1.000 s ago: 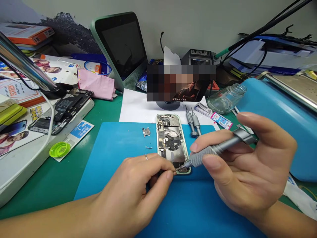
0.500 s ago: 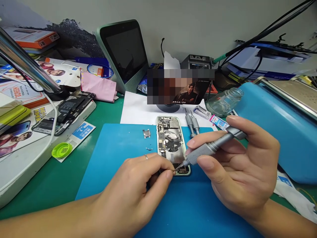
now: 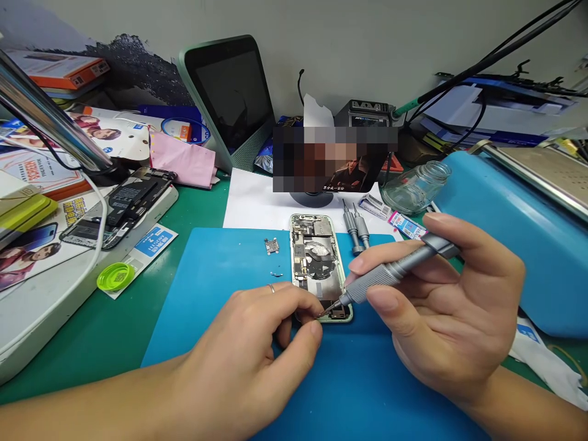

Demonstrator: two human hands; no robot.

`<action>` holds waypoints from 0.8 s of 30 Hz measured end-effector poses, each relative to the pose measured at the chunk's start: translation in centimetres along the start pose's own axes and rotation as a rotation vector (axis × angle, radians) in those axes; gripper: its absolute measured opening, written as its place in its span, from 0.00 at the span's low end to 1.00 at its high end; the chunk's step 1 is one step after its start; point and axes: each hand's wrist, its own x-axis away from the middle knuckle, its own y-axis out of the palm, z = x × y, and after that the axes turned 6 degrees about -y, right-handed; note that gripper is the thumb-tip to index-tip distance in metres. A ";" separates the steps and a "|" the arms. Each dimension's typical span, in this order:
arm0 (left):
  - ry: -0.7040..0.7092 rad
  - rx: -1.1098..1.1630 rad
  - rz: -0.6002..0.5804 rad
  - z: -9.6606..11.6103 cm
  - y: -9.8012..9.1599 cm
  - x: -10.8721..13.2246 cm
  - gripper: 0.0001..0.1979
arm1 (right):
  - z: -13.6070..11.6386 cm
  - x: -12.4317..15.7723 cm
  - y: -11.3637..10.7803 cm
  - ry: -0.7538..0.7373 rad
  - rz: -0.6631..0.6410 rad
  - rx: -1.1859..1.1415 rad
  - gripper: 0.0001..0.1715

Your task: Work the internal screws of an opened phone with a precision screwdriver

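Observation:
A grey precision screwdriver (image 3: 381,278) is in my right hand (image 3: 454,312), its cap under the index finger and its barrel between thumb and fingers. It slants down left, with its thin tip at the lower end of an opened phone (image 3: 316,251). The phone lies in its pale green frame, inner parts showing. Close by the tip is my left hand (image 3: 271,337), its index fingertip beside the bit and its thumb a little apart. Whether a screw is at the tip is too small to tell. Left of the phone lie a small circuit-board piece (image 3: 271,246) and tiny metal bits (image 3: 276,274).
Under the phone is a blue mat (image 3: 220,275). Two more screwdrivers (image 3: 356,225) lie beyond its upper right. Behind stand a glass jar (image 3: 416,187), a tilted screen device (image 3: 232,92) and a blue case (image 3: 496,245). Leftward are a green cap (image 3: 114,277) and another opened phone (image 3: 122,205).
My left thumb has come away from the index finger, where the two were pinched together at the screwdriver tip. The right hand and screwdriver have barely shifted.

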 end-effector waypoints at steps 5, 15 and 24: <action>0.044 -0.074 0.039 -0.4 0.1 0.4 0.03 | 0.0 -0.3 -0.1 -0.043 -0.010 0.051 0.38; 0.500 -0.748 0.113 -0.4 0.8 0.6 0.26 | -0.9 -1.9 -3.8 -0.196 -0.108 0.321 0.43; 0.532 -0.934 0.041 -1.5 1.2 0.1 0.30 | 0.1 0.5 -4.6 -0.022 -0.092 0.182 0.41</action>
